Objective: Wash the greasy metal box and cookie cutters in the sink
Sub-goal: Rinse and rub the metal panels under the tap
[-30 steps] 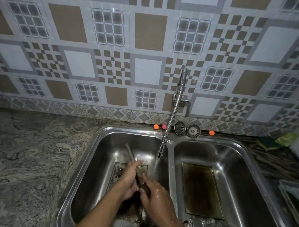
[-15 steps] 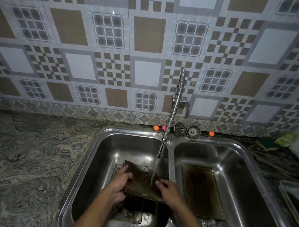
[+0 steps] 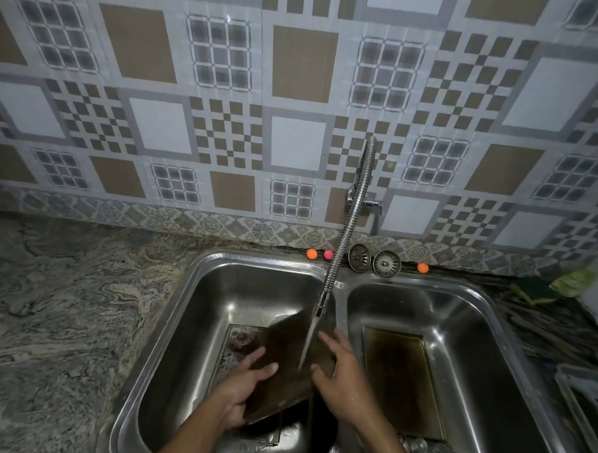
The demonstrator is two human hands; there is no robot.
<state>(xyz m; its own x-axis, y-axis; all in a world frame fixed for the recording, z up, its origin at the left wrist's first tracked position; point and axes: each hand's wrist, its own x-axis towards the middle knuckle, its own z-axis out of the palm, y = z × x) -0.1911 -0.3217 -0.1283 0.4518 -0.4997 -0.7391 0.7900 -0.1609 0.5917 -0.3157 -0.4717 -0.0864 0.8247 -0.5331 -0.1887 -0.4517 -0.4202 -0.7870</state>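
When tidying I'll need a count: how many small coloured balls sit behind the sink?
3. An orange ball and a pink ball lie left of the faucet hose; a second orange ball lies right of the strainers. More may be hidden.

The sink (image 3: 255, 260) is stainless steel, shiny on its rim and walls but smeared and duller toward the bottom. The box (image 3: 284, 376) is dark, matt metal, wet and greasy-looking. The tap hose (image 3: 346, 233) is bright, ribbed chrome. The wall tiles (image 3: 299, 65) look smooth and glossy, and the counter (image 3: 64, 318) is polished, swirly stone. Two strainers (image 3: 386, 263) are greyish metal. The right hand (image 3: 347, 382) glistens wet.
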